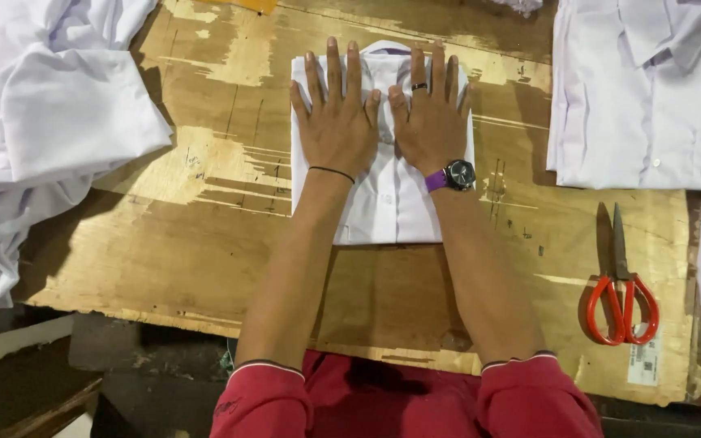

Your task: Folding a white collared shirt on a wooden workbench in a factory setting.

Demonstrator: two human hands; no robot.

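The folded white shirt is a neat upright rectangle, collar end away from me, with its button placket running down the middle and a couple of small buttons showing below my wrists. Its edges look squared and flat (a faint lilac tint shows in the collar fold).

It lies on a worn plywood board, scuffed pale in streaks, which serves as my tabletop; the front edge is chipped and the floor beneath is dark. To my left a heap of loose white fabric spills over the board's edge. At the far right sits a stack of white uniform shirts, the top one bearing a small red-and-white flag patch and a dark crest. Red-handled scissors rest shut near the right front corner, well apart from the folded shirt.

My left hand and right hand are both spread flat, palms down, thumbs almost touching, pressing on the shirt's upper half and gripping nothing. The shirt's lower half lies bare between my forearms, straight ahead of me at the board's centre
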